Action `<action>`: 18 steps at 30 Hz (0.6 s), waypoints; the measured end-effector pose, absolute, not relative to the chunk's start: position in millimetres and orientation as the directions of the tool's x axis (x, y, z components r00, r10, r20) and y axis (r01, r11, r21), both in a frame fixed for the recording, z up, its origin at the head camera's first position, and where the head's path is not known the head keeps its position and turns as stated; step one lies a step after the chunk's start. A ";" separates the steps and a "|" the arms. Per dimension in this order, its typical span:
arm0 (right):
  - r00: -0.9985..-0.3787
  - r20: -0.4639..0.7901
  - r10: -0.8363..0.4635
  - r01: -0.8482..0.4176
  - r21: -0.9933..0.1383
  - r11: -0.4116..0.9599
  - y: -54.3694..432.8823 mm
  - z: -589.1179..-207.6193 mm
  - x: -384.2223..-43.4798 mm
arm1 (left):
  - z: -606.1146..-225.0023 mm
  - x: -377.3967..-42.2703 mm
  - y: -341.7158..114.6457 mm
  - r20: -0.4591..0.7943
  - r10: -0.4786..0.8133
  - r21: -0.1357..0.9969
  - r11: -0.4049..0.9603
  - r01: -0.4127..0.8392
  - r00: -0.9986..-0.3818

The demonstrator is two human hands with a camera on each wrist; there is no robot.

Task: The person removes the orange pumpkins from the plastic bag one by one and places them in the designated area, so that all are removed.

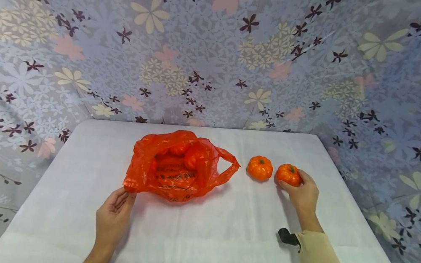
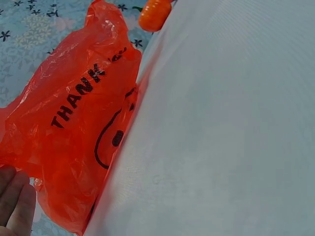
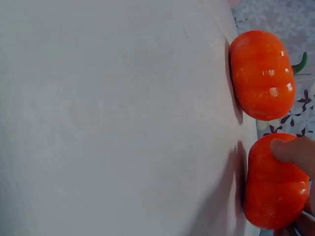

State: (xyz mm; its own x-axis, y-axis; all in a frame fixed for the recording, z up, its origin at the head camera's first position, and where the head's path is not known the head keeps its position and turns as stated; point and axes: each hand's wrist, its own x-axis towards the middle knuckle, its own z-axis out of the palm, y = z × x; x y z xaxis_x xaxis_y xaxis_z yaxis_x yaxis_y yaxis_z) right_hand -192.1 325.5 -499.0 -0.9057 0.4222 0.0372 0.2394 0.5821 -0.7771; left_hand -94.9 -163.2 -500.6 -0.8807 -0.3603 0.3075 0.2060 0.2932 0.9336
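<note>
An orange-red plastic bag (image 1: 175, 183) with black print lies on the table, its mouth toward me and several orange pumpkins (image 1: 194, 156) inside. My left hand (image 1: 114, 217) pinches the left edge of the bag between thumb and fingers. In the left wrist view the bag's side (image 2: 74, 113) shows the word THANK. On the right, my right hand (image 1: 303, 195) grips a small orange pumpkin (image 1: 288, 175) with a green stem, thumb on one side and fingers on the other. A second small pumpkin (image 1: 260, 168) sits just left of it, beside the bag's handle loop (image 1: 227, 173).
A white cloth (image 1: 215, 242) covers the table. Behind it and along both sides hangs a flowered curtain (image 1: 217, 64). Black wrist straps show at the sleeves (image 1: 327, 261).
</note>
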 end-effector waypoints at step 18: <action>-0.920 0.153 0.362 0.136 -0.740 0.659 327.0 -506.8 -190.9 | -501.3 -94.1 -160.2 0.313 -0.357 0.923 0.334 0.193 -0.880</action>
State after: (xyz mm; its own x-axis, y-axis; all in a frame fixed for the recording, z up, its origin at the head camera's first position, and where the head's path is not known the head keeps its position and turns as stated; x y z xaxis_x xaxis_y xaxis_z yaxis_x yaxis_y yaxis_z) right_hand -190.9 327.0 -506.8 -0.9197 0.3618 0.1526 0.1365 0.6590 -0.7397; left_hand -94.1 -160.2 -501.3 -0.8801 -0.3567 0.3132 0.1929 0.3340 0.9226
